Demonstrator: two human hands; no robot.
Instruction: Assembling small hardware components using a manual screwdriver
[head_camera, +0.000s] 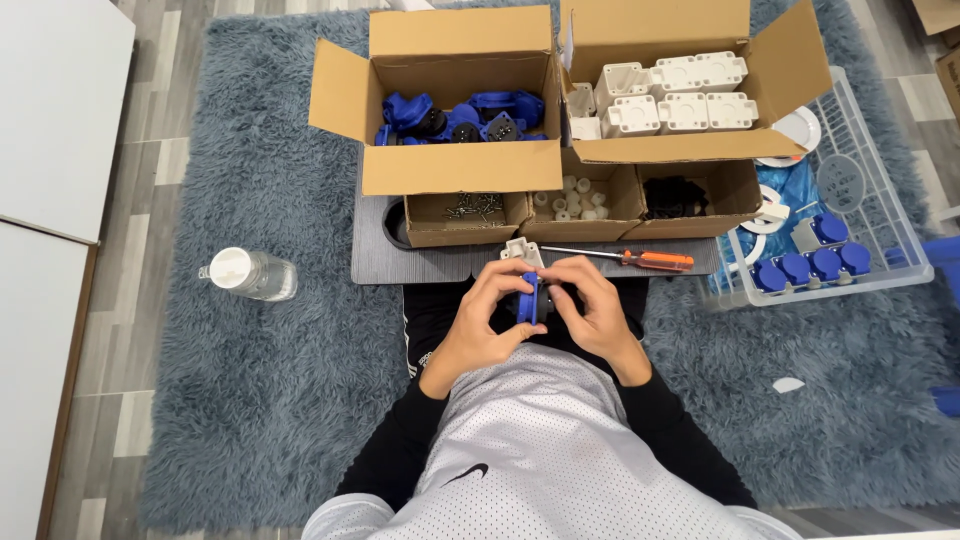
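Note:
My left hand (482, 318) and my right hand (596, 312) meet over my lap, both gripping a small blue plastic part (529, 297) held edge-on between the fingers. Something black shows behind it, mostly hidden by my fingers. A white plastic housing (521, 250) lies on the grey lap tray (380, 262) just beyond my fingertips. An orange-handled screwdriver (640, 259) rests on the tray to the right of the housing.
At the back, one cardboard box holds blue parts (462, 115) and another holds white housings (680, 95). Three small boxes hold screws (472, 207), white caps (572, 199) and black parts (675, 195). A white wire basket (880, 215) with finished blue-capped pieces is right. A water bottle (250, 273) lies left.

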